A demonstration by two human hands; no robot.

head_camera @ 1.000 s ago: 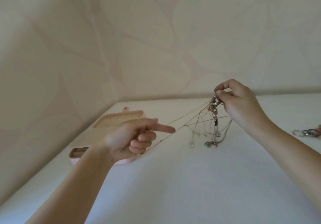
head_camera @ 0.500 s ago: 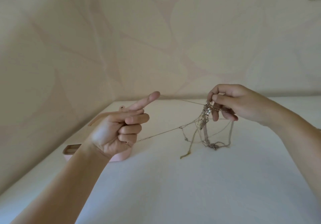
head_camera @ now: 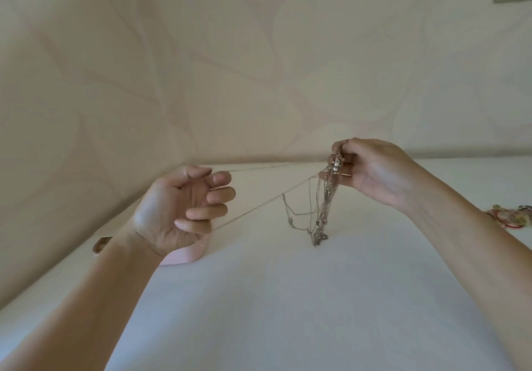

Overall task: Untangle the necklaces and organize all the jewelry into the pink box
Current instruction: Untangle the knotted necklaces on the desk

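"Head view: what are the hands doing?"

"The left hand (head_camera: pixel 184 212), palm up, is curling its fingers round a single chain (head_camera: pixel 259 206), hooking it as a loop. The right hand (head_camera: pixel 377 172) is pinching the knot of necklaces (head_camera: pixel 334 165) at its top, with the rest hanging toward the desk (head_camera: pixel 288 298)."

"Which way is the chain running?"

"Its long axis is lying left to right, rising toward the right hand. Both strands are stretching from the left fingers to the knot, which is sitting well apart from the left hand."

"And the pink box (head_camera: pixel 187 257)?"

"It is lying just behind the left wrist, mostly hidden, so the left hand is nearer. I am judging that freeing the chain means drawing leftward, away from the knot. More jewelry (head_camera: pixel 509 218) is lying far right."
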